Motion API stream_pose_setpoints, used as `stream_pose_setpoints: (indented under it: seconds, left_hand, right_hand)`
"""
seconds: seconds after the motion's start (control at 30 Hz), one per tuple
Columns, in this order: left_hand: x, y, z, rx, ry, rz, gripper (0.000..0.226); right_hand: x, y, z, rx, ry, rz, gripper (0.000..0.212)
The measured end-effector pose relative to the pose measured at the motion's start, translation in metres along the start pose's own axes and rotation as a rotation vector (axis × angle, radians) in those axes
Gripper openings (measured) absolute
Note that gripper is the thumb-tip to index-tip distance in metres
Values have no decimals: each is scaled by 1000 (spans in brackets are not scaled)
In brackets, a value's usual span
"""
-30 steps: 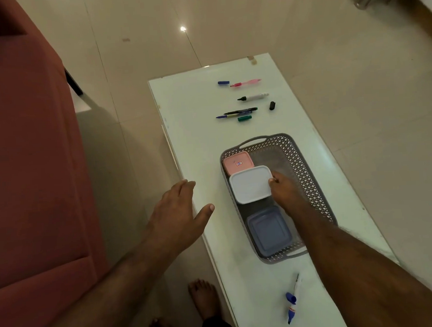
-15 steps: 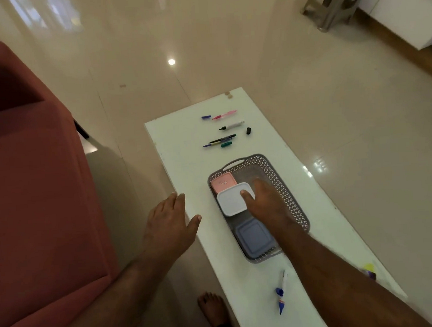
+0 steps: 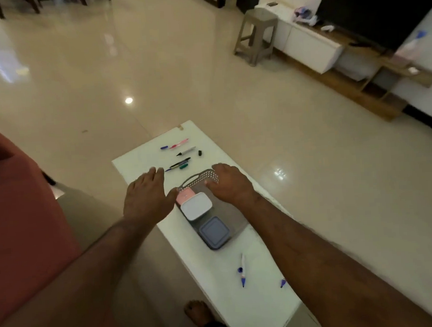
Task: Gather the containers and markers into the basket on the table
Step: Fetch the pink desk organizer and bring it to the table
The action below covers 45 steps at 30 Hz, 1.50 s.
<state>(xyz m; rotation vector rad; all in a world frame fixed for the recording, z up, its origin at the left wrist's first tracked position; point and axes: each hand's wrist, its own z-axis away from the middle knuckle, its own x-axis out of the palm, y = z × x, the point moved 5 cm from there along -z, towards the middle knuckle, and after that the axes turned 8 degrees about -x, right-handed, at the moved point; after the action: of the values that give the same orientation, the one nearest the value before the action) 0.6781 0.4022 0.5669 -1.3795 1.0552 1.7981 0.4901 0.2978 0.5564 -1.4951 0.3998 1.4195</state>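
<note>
I am holding my left hand (image 3: 146, 199) flat above the white rectangular table (image 3: 144, 162), its fingers (image 3: 152, 172) straight, close together and holding nothing, the thumb reaching toward the near left corner of the grey perforated plastic basket (image 3: 205, 176). Just beyond these fingertips a cluster of loose markers is lying: a black and a purple pen (image 3: 178, 164) side by side with a small green cap (image 3: 183, 166), then further off a black-tipped white marker (image 3: 186, 151), a pink pen (image 3: 179, 143) with a blue cap (image 3: 164, 147), and a small black cap (image 3: 199, 153). Between my two hands the basket is sitting with three containers in a row inside: a pink square box (image 3: 184, 196) by my left thumb, a white lidded box (image 3: 196, 206) leaning on it, and a blue-grey square box (image 3: 214, 232) nearest my body. My right hand (image 3: 227, 184) is hovering over the basket's far right part, fingers (image 3: 219, 168) relaxed and slightly bent, gripping nothing. Nearer me, below my right forearm, a white marker with blue cap (image 3: 242, 270) is lying on the table, and another blue-tipped one (image 3: 283, 282) is peeking out beside that arm
</note>
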Motion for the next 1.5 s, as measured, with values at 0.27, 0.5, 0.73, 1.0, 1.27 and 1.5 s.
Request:
stream_pose_setpoints:
  seconds: [0.27, 0.5, 0.73, 1.0, 1.27, 1.5]
  left_hand:
    - [-44, 101, 22, 283, 24, 26, 73]
    - [-48, 194, 39, 483, 27, 20, 72]
    - [-26, 266, 72, 590, -15, -13, 68]
    - [6, 337, 99, 540, -24, -53, 69]
    - [28, 407, 112, 384, -18, -56, 70]
    - [15, 437, 115, 315, 52, -72, 71]
  right_hand:
    - [-87, 45, 90, 165, 67, 94, 70]
    - [-138, 100, 150, 320, 182, 92, 70]
    - [-143, 156, 202, 426, 216, 31, 69]
    - [-154, 233, 224, 381, 189, -8, 69]
    - [-185, 306, 222, 262, 138, -11, 67]
    - [-215, 333, 218, 171, 153, 2, 66]
